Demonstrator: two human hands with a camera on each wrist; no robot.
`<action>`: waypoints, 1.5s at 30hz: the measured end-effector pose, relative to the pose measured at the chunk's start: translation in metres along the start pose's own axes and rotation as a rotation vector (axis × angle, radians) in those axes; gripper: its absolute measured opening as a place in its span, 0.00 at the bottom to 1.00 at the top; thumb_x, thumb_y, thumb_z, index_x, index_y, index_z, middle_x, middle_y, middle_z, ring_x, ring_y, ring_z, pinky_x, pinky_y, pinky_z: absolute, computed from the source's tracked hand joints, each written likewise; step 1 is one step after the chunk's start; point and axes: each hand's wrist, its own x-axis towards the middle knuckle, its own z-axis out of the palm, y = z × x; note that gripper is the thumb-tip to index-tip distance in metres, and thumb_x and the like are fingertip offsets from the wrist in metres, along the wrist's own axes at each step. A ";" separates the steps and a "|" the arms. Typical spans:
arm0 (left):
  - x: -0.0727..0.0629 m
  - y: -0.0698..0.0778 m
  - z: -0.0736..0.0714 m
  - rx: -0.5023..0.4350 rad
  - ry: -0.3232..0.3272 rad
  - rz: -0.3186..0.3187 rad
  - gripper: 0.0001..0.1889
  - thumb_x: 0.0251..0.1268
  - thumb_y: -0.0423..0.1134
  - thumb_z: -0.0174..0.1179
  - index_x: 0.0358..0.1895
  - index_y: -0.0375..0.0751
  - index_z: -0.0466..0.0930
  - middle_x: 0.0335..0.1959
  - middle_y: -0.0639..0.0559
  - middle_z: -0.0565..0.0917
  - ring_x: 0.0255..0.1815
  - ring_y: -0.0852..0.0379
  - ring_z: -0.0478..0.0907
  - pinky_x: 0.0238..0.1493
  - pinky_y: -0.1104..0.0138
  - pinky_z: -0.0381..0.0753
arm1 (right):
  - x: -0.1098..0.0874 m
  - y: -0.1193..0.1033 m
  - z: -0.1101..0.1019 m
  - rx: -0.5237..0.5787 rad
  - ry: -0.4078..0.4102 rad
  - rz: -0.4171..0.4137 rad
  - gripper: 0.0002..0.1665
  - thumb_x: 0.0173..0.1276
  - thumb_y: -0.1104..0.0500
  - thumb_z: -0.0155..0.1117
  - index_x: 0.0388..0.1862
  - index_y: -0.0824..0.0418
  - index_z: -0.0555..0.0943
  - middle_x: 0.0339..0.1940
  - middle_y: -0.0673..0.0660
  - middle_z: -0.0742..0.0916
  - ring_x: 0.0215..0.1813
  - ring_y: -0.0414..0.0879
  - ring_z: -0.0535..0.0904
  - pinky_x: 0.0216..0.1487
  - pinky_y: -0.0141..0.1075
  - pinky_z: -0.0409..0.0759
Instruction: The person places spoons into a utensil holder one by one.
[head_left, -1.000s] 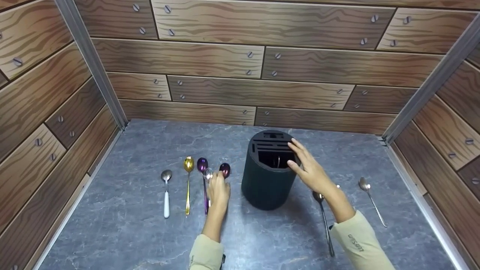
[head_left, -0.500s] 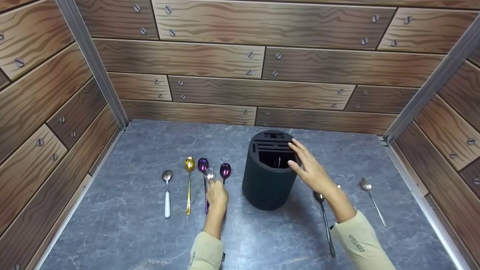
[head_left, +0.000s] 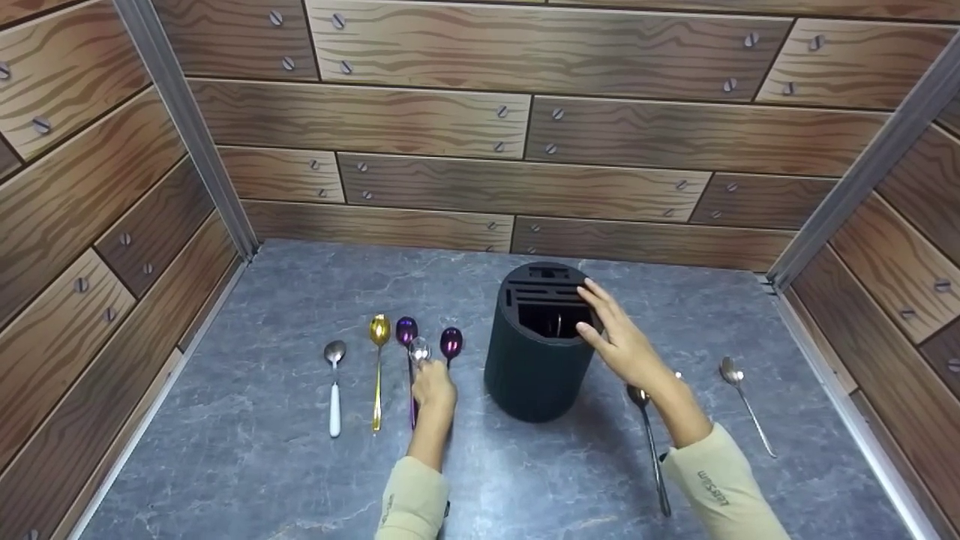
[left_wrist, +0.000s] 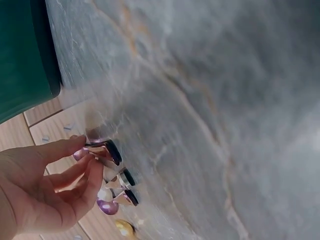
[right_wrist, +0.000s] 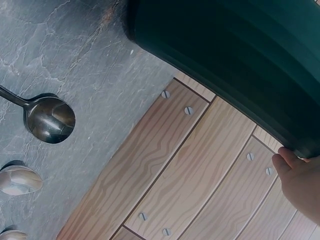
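Note:
My left hand (head_left: 435,388) is low over the handle of a purple spoon (head_left: 451,341) lying just left of the dark green cutlery holder (head_left: 532,382). In the left wrist view, thumb and fingers of the left hand (left_wrist: 55,187) pinch this spoon's handle (left_wrist: 113,151). A silver spoon (head_left: 420,349) and another purple spoon (head_left: 406,328) lie close on its left, partly covered by the hand. My right hand (head_left: 626,349) rests with extended fingers against the holder's upper right rim. Something shiny (head_left: 558,324) shows inside the holder's large compartment.
Further left are a gold spoon (head_left: 379,330) and a white-handled spoon (head_left: 334,409). A long dark spoon (head_left: 649,442) lies partly under the right forearm, with a small silver spoon (head_left: 746,401) beyond it. Wood-patterned walls (head_left: 435,120) surround the grey marbled table (head_left: 285,480).
My left hand has drawn back slightly toward me, uncovering the bowls of the nearer purple spoon and the silver spoon. The right hand stays on the holder.

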 end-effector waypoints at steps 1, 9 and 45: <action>-0.002 0.003 -0.006 -0.004 0.009 0.003 0.06 0.51 0.30 0.55 0.30 0.35 0.81 0.29 0.39 0.77 0.29 0.40 0.76 0.21 0.49 0.74 | 0.000 0.001 0.000 0.000 0.000 0.002 0.31 0.70 0.52 0.51 0.70 0.56 0.59 0.72 0.52 0.58 0.70 0.53 0.52 0.60 0.58 0.56; -0.035 0.042 -0.104 -0.035 0.037 0.005 0.08 0.53 0.28 0.50 0.24 0.36 0.80 0.24 0.39 0.78 0.25 0.40 0.78 0.19 0.52 0.76 | -0.001 0.001 0.000 -0.002 -0.003 0.002 0.32 0.71 0.52 0.50 0.71 0.56 0.58 0.72 0.51 0.58 0.70 0.53 0.52 0.61 0.58 0.56; -0.069 0.092 -0.250 -0.137 -0.177 -0.101 0.04 0.53 0.26 0.55 0.27 0.31 0.79 0.32 0.35 0.81 0.34 0.38 0.79 0.31 0.51 0.76 | 0.000 0.001 0.000 0.006 0.002 0.003 0.32 0.71 0.52 0.51 0.70 0.57 0.58 0.72 0.53 0.58 0.70 0.53 0.52 0.61 0.58 0.55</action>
